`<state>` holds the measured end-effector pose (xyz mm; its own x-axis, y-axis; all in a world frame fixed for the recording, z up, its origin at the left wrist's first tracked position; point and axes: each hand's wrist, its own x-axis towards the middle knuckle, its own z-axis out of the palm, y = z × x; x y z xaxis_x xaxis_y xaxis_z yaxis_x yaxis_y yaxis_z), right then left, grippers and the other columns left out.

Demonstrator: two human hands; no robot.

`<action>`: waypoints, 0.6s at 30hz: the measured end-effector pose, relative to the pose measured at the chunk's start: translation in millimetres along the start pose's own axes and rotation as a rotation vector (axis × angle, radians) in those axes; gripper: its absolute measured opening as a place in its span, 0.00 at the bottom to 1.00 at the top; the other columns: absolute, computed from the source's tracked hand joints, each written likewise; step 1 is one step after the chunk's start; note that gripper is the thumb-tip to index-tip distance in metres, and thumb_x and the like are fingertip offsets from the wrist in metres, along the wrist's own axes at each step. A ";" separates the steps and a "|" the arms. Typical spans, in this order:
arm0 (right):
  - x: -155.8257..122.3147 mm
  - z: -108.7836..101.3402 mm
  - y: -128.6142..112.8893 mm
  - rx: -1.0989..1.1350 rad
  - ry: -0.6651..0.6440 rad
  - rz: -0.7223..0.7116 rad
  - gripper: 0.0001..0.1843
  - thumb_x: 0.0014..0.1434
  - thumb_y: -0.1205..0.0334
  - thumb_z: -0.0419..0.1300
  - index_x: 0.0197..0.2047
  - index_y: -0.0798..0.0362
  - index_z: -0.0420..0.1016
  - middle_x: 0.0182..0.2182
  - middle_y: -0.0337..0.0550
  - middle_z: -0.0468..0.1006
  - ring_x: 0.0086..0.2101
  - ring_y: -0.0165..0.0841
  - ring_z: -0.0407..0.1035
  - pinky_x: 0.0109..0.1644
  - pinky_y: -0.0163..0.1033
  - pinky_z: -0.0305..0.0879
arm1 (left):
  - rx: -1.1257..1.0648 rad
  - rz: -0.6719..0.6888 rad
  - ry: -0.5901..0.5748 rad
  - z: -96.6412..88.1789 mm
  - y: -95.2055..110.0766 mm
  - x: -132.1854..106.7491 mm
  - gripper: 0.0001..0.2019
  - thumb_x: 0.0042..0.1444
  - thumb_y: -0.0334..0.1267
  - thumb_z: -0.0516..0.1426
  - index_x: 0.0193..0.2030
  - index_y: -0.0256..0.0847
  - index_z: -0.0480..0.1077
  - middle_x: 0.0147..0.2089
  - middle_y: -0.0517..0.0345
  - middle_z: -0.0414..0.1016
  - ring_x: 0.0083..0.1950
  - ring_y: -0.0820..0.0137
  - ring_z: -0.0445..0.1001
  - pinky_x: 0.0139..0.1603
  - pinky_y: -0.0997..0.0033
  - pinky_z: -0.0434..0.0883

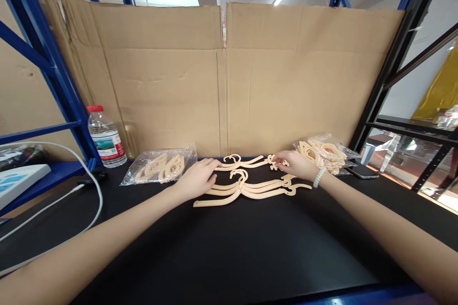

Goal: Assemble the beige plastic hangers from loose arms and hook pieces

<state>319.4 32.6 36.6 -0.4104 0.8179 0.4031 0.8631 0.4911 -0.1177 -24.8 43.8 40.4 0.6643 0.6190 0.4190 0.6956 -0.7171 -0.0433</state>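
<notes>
Several cream plastic hangers lie on a black table (232, 248). One single hanger (239, 162) lies farthest from me, and a stack of hangers (250, 188) lies just in front of it. My left hand (196, 177) rests on the left ends of the hangers, fingertips touching the single hanger's left arm. My right hand (295, 163), with a white bead bracelet on the wrist, pinches the right end of that single hanger.
A clear bag of hangers (161, 167) lies at the left, another bag of hangers (324, 152) at the right with a phone (361, 171) beside it. A water bottle (105, 138) and a white cable (89, 190) are at the left. Cardboard (222, 81) walls the back.
</notes>
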 end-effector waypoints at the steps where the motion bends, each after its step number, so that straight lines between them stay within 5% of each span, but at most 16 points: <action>1: 5.7 -2.2 4.7 -0.013 -0.044 0.012 0.07 0.59 0.69 0.57 0.39 0.54 0.77 0.34 0.45 0.80 0.34 0.37 0.74 0.39 0.40 0.70 | 0.013 -0.001 -0.015 0.6 -2.8 5.4 0.14 0.57 0.27 0.50 0.48 0.39 0.68 0.48 0.50 0.76 0.50 0.61 0.75 0.51 0.61 0.72; 8: 26.8 -1.1 11.4 -0.118 -0.280 0.053 0.12 0.51 0.67 0.69 0.41 0.55 0.78 0.40 0.46 0.80 0.38 0.38 0.74 0.42 0.39 0.69 | 0.075 -0.025 -0.148 11.0 -15.2 32.2 0.11 0.56 0.27 0.53 0.45 0.38 0.72 0.46 0.49 0.77 0.48 0.61 0.77 0.48 0.64 0.73; 18: 28.0 8.2 9.3 -0.246 -0.420 0.087 0.11 0.65 0.58 0.59 0.45 0.57 0.73 0.43 0.44 0.76 0.41 0.35 0.73 0.46 0.46 0.72 | 0.131 -0.071 -0.291 23.8 -21.6 39.3 0.14 0.64 0.41 0.56 0.52 0.37 0.69 0.53 0.50 0.72 0.50 0.63 0.74 0.49 0.55 0.73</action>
<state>313.6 62.5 39.3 -0.3729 0.9279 -0.0049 0.9227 0.3714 0.1031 -7.2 91.2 36.2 0.6498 0.7453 0.1494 0.7600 -0.6330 -0.1473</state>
